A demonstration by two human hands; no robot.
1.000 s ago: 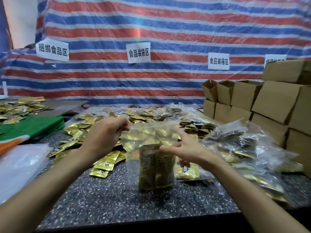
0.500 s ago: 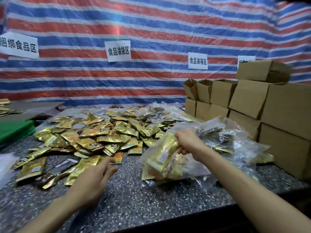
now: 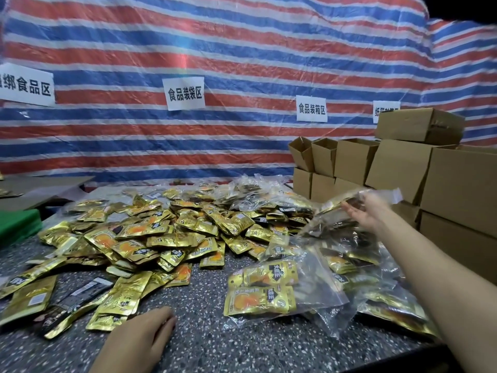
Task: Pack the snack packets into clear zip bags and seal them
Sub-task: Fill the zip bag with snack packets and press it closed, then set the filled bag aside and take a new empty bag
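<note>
Head: bag at right grip

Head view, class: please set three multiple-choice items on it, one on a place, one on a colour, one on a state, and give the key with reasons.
1. Where do the boxes stand?
A. left of the packets
B. right of the packets, before the tarp
C. under the table

2. What colour are most loose packets?
A. gold
B. green
C. white

3. How is the near zip bag?
A. upright and empty
B. hanging from the tarp
C. lying on the table with packets inside

Key:
1 B: the brown stack rises at the right edge, with the striped tarp behind it.
2 A: the heap across the speckled table shines gold.
3 C: gold packets show through its clear plastic, flat on the tabletop.
</note>
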